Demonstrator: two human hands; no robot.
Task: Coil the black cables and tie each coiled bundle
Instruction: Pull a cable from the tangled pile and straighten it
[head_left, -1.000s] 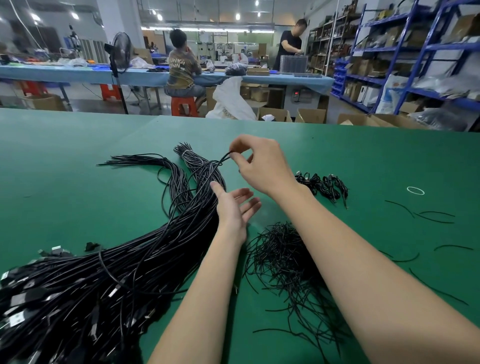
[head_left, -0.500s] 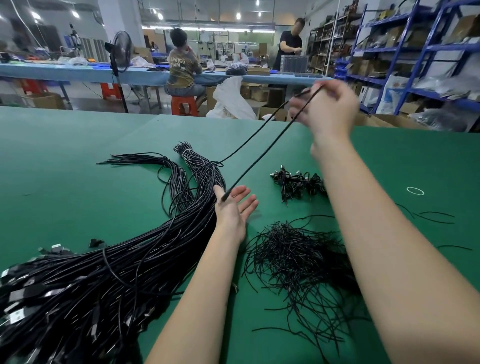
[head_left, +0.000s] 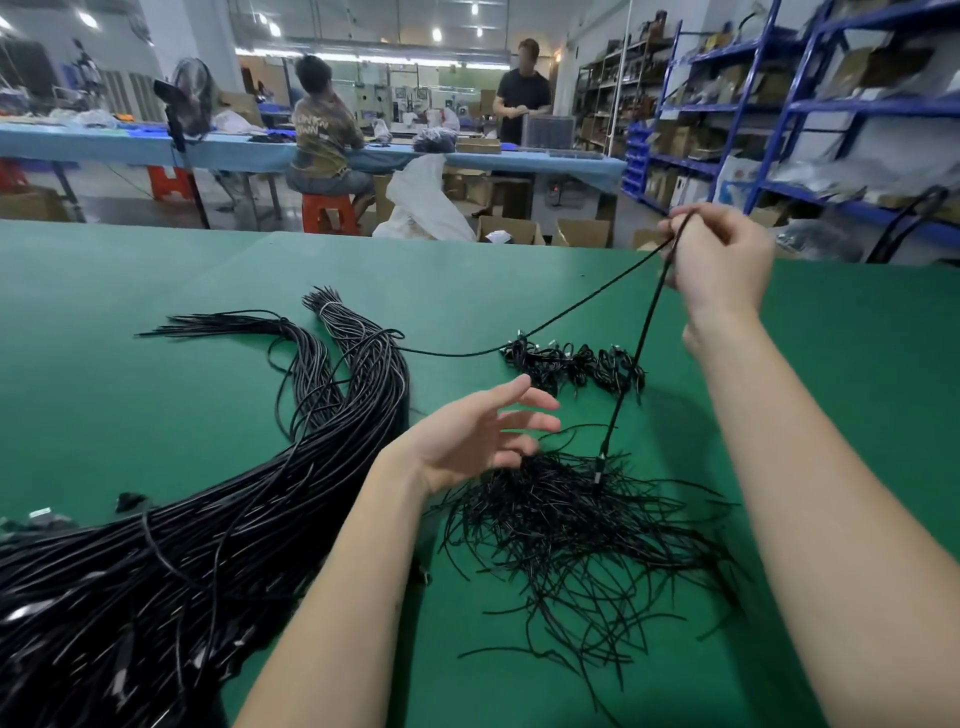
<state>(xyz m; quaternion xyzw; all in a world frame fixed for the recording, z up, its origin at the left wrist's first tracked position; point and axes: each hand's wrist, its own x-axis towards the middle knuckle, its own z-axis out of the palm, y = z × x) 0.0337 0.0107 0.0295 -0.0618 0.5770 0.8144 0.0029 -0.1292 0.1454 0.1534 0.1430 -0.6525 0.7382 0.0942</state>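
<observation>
While your right hand (head_left: 719, 260) is pinching one black cable (head_left: 636, 353) up above the green table (head_left: 156, 291), the doubled strand is hanging in two runs — one trailing left toward the big cable bundle (head_left: 208, 519), the other dropping straight down so its plug end (head_left: 600, 462) is touching the heap of thin black ties (head_left: 582, 525). Your left hand (head_left: 478, 436) is hovering palm-up and relaxed just beside that heap, its grip holding nothing.

The cable is looking light and limp, sagging under its own weight, so it is likely going to coil easily but spring loose unless you are keeping the loops pinched. Taking hold near the plug end with the free hand seems the sensible start — the jacket may be slick, so a firm pinch is probably wiser than a loose one.

The ties are looking wiry and tangled; picking a single one out may be snagging its neighbours. A small pile of finished coils (head_left: 576, 361) is lying beyond your left hand. No bins or trays are sitting on the table; cardboard boxes (head_left: 511, 228) are standing on the floor behind, contents unclear.
</observation>
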